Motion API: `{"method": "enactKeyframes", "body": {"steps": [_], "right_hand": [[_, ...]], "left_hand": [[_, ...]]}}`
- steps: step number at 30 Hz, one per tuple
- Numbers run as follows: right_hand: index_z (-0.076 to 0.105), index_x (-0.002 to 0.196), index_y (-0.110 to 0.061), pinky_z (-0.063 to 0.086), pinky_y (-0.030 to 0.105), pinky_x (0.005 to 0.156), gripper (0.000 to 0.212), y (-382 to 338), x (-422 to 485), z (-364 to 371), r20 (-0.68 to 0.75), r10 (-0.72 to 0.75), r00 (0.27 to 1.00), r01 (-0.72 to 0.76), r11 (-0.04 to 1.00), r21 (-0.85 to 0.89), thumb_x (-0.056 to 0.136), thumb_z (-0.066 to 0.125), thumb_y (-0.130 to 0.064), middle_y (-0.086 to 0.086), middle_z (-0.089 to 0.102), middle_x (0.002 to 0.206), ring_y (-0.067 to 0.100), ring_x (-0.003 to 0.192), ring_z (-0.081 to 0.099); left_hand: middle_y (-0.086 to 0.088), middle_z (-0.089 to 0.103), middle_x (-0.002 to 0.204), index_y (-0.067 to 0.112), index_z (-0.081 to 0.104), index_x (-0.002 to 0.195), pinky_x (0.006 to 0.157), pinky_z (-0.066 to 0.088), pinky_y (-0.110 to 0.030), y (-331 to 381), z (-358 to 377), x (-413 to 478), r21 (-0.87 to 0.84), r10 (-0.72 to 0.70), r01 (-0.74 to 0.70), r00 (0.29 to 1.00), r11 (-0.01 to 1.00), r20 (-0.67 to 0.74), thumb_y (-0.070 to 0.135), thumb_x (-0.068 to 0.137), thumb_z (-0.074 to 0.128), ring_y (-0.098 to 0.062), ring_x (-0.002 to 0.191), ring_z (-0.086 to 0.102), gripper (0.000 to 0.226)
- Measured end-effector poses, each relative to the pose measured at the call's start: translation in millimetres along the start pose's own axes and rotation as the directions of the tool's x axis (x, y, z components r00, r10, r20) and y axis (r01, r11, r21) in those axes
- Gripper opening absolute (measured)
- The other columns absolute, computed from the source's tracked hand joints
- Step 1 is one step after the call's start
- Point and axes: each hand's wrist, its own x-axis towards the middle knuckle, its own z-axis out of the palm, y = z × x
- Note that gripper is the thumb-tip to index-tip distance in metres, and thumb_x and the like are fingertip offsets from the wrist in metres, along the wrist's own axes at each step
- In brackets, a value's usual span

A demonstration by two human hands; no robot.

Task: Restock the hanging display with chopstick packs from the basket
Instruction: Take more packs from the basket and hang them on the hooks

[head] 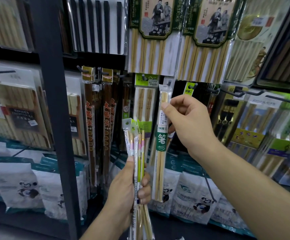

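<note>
At the left of the frame, pale bamboo chopstick sets point(19, 110) stand in clear packs, with white panda-printed bags point(19, 184) on the shelf below them. A dark upright post point(54, 101) divides them from the hanging display. Just right of the post, long dark brown packs point(90, 127) with red characters hang from pegs.

In the lower centre the left hand point(128, 193) has its grip closed round a bundle of chopstick packs point(137, 148), thumb laid along the front and fingers curled behind. The bundle stands almost upright, its tops fanning a little.

Just right of it, a single chopstick pack point(161, 144) with a green label hangs upright in front of the display. Its top is level with the end of a peg point(168, 83); whether the hole is on the peg I cannot tell. The right hand point(189, 125) pinches this pack near the top, thumb on the front, fingers behind.

Above, large green-carded packs point(156, 32) hang in a row. At the right of the frame, more boxed chopstick sets point(262, 122) hang on black hooks.
</note>
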Motion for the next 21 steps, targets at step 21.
{"method": "enactKeyframes", "body": {"steps": [21], "right_hand": [[0.066, 0.089, -0.012, 0.053, 0.025, 0.052, 0.012, 1, 11, -3, -0.027, 0.079, 0.997, -0.079, 0.997, -0.018, 0.097, 0.071, -0.021, 0.001, 0.061, 0.064, 0.013, 0.058, 0.059]], "left_hand": [[-0.009, 0.062, 0.068, 0.01, 0.06, 0.09, 0.042, 0.047, -0.029, -4, -4, 3, 0.105, 0.108, -0.095, 0.986, 0.99, -0.125, 0.054, 0.084, 0.069, -0.018, 0.046, 0.052, 0.045]]}}
